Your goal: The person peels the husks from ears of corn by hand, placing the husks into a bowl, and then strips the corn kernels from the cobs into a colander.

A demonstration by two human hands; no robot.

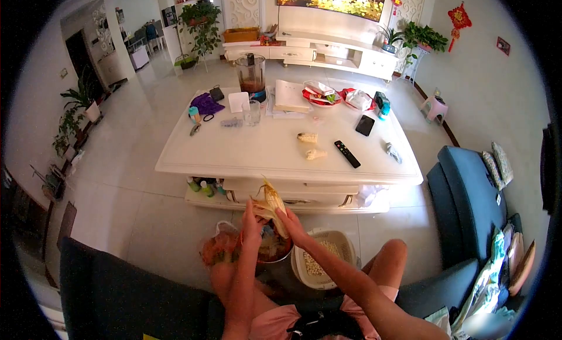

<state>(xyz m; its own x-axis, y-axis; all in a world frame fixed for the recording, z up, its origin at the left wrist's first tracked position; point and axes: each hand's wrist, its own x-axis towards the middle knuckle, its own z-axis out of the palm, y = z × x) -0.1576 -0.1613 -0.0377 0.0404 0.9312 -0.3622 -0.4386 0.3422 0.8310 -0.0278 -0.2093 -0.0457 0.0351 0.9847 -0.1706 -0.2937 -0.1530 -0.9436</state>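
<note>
"How far had we got?"
"Pale kernels [315, 265] lay in the basket [300, 274], near right; our corn ear [274, 199], held near centre, looked partly husked."
"And our grip?"
"Our left hand [251, 221] closed on husk [265, 209], right hand [294, 229] wrapped round the ear; two cobs [307, 137] lay farther, on the desk [246, 152]."

From here, a hand could cruise over the near-left corner of the table [234, 155] no problem. Left hand [253, 216], right hand [291, 226] and corncob [273, 200] clog the near edge's front, and the blender jar [252, 76] plus red dish [321, 96] crowd the far edge.
</note>
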